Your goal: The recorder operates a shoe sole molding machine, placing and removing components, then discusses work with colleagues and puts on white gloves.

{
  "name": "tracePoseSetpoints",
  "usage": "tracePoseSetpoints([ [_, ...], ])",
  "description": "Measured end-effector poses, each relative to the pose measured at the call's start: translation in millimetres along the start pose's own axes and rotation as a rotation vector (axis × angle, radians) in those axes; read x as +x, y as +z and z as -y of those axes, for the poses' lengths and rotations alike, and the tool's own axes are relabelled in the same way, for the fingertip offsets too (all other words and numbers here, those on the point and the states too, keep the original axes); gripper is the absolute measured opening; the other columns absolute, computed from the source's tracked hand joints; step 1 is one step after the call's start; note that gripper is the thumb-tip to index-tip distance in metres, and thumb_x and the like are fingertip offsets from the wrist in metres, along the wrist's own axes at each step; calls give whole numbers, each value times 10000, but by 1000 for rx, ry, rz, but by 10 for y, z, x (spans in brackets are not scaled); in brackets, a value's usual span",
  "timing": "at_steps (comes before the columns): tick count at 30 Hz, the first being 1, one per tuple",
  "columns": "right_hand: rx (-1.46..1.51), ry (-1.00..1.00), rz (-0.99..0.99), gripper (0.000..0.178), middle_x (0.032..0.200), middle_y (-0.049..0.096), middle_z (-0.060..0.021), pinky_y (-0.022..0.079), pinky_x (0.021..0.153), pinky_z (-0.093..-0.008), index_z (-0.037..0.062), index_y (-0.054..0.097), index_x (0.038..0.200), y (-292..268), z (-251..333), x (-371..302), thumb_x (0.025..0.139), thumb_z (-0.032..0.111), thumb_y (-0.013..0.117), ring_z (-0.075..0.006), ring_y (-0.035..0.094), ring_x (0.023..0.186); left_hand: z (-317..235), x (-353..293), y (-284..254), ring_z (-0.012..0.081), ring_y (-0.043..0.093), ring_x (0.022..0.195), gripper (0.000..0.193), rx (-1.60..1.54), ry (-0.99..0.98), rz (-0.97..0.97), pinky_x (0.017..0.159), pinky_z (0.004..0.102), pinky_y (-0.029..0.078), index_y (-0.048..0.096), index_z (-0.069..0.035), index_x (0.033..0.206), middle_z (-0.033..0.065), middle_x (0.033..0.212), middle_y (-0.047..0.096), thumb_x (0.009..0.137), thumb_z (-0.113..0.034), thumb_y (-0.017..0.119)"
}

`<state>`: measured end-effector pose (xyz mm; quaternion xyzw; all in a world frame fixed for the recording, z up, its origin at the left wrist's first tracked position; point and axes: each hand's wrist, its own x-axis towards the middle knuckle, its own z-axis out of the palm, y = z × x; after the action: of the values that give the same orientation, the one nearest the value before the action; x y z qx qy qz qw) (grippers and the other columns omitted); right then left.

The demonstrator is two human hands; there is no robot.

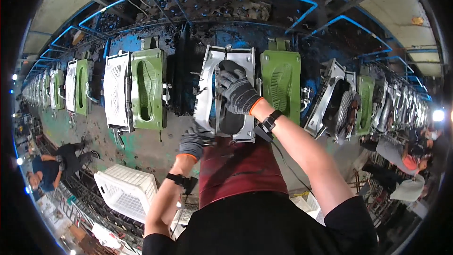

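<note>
Progress: I judge this station to be partway through. Done, as far as I can see: the silver mould [205, 97] stands open, and the black sole [231, 123] lies lengthwise over it, toe end at the far side, heel end nearest me. Left: the sole is neither lifted clear of the silver mould nor closed in. The green half [280, 82], just right of the silver mould, lies face up, its ribbed hollow on show. Well left of the silver mould, another green half [149, 85] lies open the same way.

Pose: my right hand [237, 93], in a grey striped glove, lies back up across the middle of the sole, its forearm slanting in from the near right of the silver mould. Fingers part spread and bent, pointing to the far left; I cannot tell whether they grip the sole or only press on it.

My left hand [191, 142], gloved alike, is at the near left corner of the silver mould, forearm rising from the near left. Fingers partly curled toward that corner; hold and contact cannot be made out.
</note>
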<state>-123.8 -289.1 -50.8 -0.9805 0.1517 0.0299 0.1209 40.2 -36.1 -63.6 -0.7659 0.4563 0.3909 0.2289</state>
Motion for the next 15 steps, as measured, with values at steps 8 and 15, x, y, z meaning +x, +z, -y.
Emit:
tracePoseSetpoints([
  [8, 205, 561, -321, 812, 1636, 396, -306, 260, 1286, -565, -7, 473, 1572, 602, 798, -672, 875, 309, 743, -468, 366, 1529, -256, 476, 308, 406, 657, 1090, 413, -518, 501, -479, 901, 492, 538, 638, -24, 1285, 204, 1186, 684, 1018, -339, 651],
  [15, 265, 674, -132, 1219, 1677, 252, -360, 190, 1285, -628, -88, 288, 1623, 747, 1837, -922, 759, 610, 791, -520, 258, 1558, -1209, 792, -884, 541, 358, 1491, 758, 5, 688, -867, 1296, 605, 209, 462, 87, 1536, 369, 1554, 451, 991, -424, 590],
])
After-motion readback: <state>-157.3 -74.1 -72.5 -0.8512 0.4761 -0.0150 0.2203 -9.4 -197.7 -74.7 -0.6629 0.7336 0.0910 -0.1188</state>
